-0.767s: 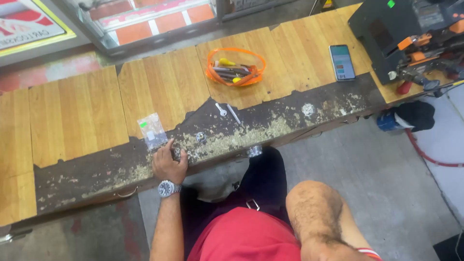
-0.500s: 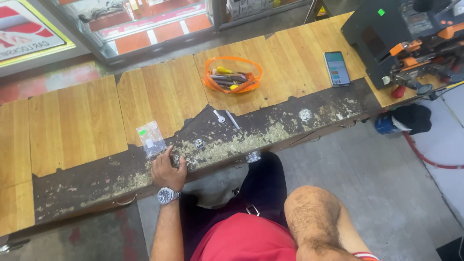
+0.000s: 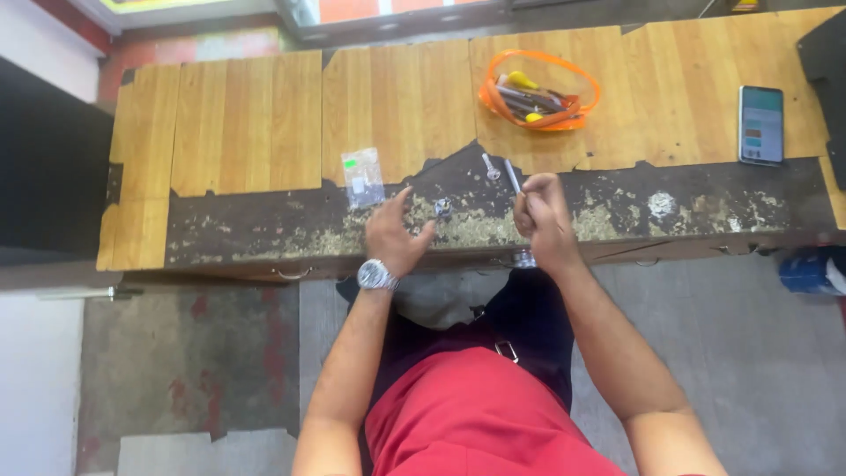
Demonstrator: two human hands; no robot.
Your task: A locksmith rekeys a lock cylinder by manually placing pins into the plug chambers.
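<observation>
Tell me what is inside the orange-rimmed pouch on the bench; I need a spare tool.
The pouch holds a bundle of small hand tools, with yellow, red and dark handles showing on top. Whatever lies underneath them is covered, and their kinds are too small to tell.

The workbench [image 3: 247, 132] showed honey-coloured wood planks, its front edge worn to dark brown flecked with pale grit. At twelve o'clock, an orange tray [image 3: 539, 90] held yellow-handled tools. A silver watch [image 3: 376, 274] ringed the left hand [image 3: 394, 234]. At three o'clock a phone [image 3: 761, 124] glowed teal. The shirt [image 3: 476, 414] was red.
</observation>
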